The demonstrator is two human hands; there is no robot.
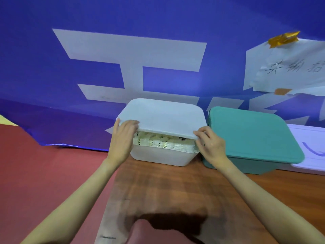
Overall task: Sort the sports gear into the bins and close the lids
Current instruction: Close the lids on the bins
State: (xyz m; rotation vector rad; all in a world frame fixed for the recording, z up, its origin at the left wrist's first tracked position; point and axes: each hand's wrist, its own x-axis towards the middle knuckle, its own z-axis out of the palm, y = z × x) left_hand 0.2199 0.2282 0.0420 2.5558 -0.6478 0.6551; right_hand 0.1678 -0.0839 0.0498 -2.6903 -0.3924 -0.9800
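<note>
1. Spreading across the foreground is a wooden table (168,191); red flooring (44,173) lies to its left, and a blue banner (105,76) with white shapes stands behind.
2. Two bins sit side by side at the table's far edge: one white bin (161,158), one teal bin (242,166) with its teal lid (253,132) on.
3. One white lid (163,117) is tilted over the white bin, its near edge raised, with white shuttlecocks (163,142) showing beneath.
4. Two hands: the left hand (123,136) and right hand (211,144) each pinch a near corner of the white lid.
</note>
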